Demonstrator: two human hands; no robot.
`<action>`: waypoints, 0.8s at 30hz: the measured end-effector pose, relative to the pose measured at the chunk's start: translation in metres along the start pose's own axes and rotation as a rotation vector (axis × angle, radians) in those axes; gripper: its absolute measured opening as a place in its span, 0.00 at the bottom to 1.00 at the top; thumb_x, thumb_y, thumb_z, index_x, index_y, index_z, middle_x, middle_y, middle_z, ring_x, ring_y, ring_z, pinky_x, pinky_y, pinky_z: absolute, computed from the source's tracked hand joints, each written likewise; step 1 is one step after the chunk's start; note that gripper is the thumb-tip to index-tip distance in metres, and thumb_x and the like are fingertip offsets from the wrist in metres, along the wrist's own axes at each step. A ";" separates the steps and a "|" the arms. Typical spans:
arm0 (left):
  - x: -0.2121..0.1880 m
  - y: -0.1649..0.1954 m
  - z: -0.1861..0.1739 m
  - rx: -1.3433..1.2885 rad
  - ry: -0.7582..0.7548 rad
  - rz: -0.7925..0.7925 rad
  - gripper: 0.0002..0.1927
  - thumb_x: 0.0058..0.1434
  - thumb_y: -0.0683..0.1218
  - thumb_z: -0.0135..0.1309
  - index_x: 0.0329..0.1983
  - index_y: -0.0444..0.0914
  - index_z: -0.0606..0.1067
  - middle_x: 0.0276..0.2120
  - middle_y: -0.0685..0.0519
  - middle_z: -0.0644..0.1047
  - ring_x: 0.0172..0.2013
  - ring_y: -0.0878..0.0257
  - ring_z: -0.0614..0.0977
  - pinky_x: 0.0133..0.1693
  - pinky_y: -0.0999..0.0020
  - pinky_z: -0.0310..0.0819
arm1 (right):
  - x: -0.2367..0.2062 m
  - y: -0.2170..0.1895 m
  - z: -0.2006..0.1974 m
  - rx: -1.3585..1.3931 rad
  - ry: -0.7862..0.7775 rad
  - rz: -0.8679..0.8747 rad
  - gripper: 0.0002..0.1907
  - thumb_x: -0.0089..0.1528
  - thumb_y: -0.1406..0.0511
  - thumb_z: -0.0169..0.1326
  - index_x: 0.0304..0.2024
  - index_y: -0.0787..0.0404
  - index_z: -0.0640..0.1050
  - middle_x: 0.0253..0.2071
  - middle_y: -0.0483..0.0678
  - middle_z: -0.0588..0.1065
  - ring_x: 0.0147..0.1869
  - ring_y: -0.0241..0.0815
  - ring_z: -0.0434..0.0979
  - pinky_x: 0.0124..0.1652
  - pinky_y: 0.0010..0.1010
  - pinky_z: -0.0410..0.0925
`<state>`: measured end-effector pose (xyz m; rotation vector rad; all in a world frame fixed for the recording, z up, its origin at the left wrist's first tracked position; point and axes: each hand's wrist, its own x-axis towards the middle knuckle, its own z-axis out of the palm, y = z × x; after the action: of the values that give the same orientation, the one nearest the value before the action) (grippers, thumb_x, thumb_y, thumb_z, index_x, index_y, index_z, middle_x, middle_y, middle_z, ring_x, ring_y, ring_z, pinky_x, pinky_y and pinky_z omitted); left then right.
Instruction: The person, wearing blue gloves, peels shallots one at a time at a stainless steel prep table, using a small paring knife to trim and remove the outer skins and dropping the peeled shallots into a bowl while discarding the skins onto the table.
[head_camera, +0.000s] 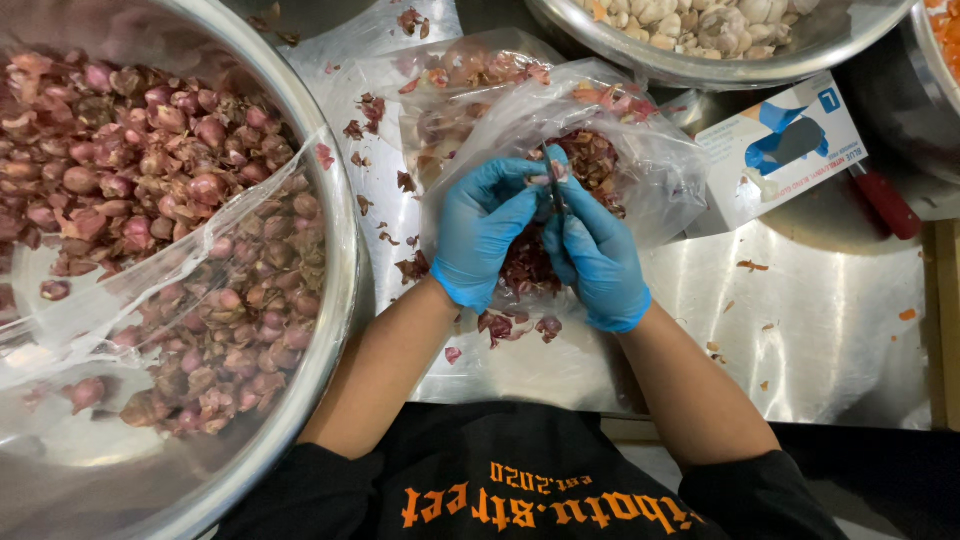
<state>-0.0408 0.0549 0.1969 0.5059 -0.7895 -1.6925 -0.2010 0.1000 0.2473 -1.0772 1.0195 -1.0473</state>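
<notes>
Both my hands wear blue gloves and meet over a clear plastic bag (640, 150) full of reddish shallot skins. My left hand (482, 228) pinches a small shallot (556, 172) at its fingertips. Against that shallot, my right hand (598, 258) holds a small dark-bladed knife (553, 185), blade pointing up. Loose purple peels (520, 325) lie on the steel table below my wrists.
A large steel bowl (335, 240) of unpeeled shallots with a plastic sheet fills the left. Another steel bowl (700, 65) of pale peeled pieces stands at the top. A glove box (785, 150) and a red handle (888, 205) lie to the right.
</notes>
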 end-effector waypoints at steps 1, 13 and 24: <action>-0.001 0.001 0.000 0.007 0.004 -0.006 0.10 0.69 0.36 0.54 0.53 0.34 0.77 0.45 0.53 0.82 0.43 0.67 0.82 0.51 0.69 0.79 | 0.000 0.001 0.000 -0.031 0.007 -0.013 0.29 0.73 0.64 0.41 0.78 0.54 0.57 0.45 0.37 0.69 0.33 0.28 0.61 0.29 0.18 0.60; 0.001 -0.010 -0.008 0.137 0.076 -0.002 0.09 0.68 0.35 0.57 0.51 0.32 0.80 0.43 0.52 0.82 0.41 0.66 0.81 0.47 0.70 0.78 | -0.001 0.030 -0.009 -0.384 0.049 -0.354 0.25 0.77 0.67 0.44 0.77 0.54 0.62 0.43 0.41 0.69 0.39 0.29 0.64 0.39 0.19 0.63; 0.002 0.003 0.002 0.149 0.054 0.016 0.12 0.69 0.34 0.54 0.54 0.33 0.78 0.49 0.52 0.82 0.48 0.66 0.82 0.53 0.71 0.77 | -0.001 0.008 -0.006 0.197 0.081 0.069 0.26 0.73 0.66 0.43 0.74 0.56 0.64 0.35 0.42 0.69 0.28 0.29 0.61 0.27 0.19 0.58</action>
<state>-0.0407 0.0531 0.2010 0.6434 -0.8827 -1.6062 -0.2057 0.1012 0.2388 -0.8398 0.9883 -1.1173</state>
